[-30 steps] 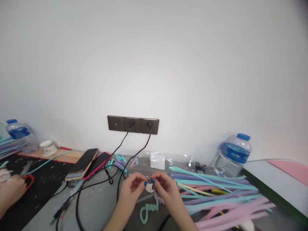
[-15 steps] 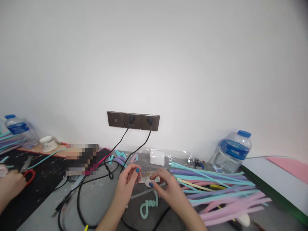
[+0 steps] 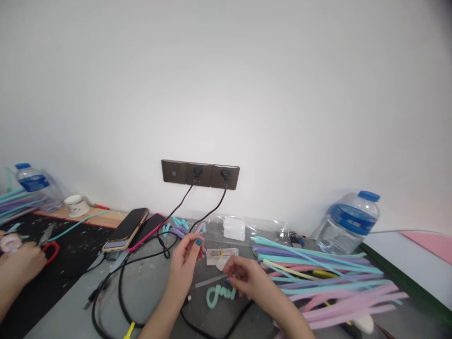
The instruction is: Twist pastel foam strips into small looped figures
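My left hand (image 3: 186, 254) is raised over the middle of the table, with thumb and fingers pinched together. Whatever may be between them is too small to make out. Lower and to the right, my right hand (image 3: 244, 277) curls its thumb and fingers at the right end of a translucent grey strip (image 3: 208, 282). Whether they grip it is hidden. Just below the strip lies a mint-green pipe cleaner bent into loopy script (image 3: 212, 298), close to my right fingers. Behind my hands rest a small printed packet (image 3: 213, 256) and a whitish round piece (image 3: 221, 264).
Many pastel pipe cleaners (image 3: 339, 310) spread at right, before a large water bottle (image 3: 349, 221). Black cables (image 3: 118, 301) loop at left near two phones (image 3: 127, 225). A co-worker's hand (image 3: 26, 263) holds red-handled scissors (image 3: 52, 252) at far left. A clear plastic bag (image 3: 263, 230) lies along the wall.
My right hand has lowered to the grey strip and its fingers have drawn closer together. The packet is now more exposed. My left hand stays pinched. The whole view has shifted slightly.
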Demonstrator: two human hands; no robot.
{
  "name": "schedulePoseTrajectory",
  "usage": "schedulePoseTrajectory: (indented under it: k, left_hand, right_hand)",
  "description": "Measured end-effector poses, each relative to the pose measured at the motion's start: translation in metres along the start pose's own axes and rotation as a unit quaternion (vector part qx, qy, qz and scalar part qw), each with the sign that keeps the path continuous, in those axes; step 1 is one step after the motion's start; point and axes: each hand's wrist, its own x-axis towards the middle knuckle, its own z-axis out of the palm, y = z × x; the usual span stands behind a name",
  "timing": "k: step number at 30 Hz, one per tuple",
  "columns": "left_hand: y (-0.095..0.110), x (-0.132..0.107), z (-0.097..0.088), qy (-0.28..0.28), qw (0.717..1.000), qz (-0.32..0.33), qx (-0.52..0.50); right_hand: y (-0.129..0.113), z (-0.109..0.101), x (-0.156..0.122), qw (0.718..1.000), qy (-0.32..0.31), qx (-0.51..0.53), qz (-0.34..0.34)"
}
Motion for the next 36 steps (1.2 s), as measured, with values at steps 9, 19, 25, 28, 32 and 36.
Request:
schedulePoseTrajectory:
  k: [9, 19, 25, 28, 32, 36]
  left_hand:
    - [0.000, 0.001, 0.000, 0.006, 1.000, -0.015, 0.013]
    - [-0.006, -0.010, 0.015, -0.145, 0.974, -0.133, -0.108]
    - [-0.017, -0.016, 0.021, -0.225, 0.966, -0.112, -0.065]
    - [-0.023, -0.017, 0.022, -0.243, 0.963, -0.105, -0.052]
    - [-0.023, -0.015, 0.022, -0.234, 0.965, -0.104, -0.056]
    - [-0.015, -0.011, 0.020, -0.178, 0.978, -0.091, -0.061]
  right_hand:
    - [-0.009, -0.007, 0.003, 0.991, 0.082, 0.070, -0.079]
    - [-0.013, -0.010, 0.005, 0.967, 0.186, 0.051, -0.168]
    - [-0.016, -0.005, 0.004, 0.962, 0.187, 0.085, -0.179]
    - [-0.019, 0.000, 0.004, 0.962, 0.178, 0.091, -0.185]
    - [-0.019, 0.004, 0.005, 0.964, 0.164, 0.108, -0.182]
    - [-0.016, 0.003, 0.006, 0.967, 0.156, 0.128, -0.156]
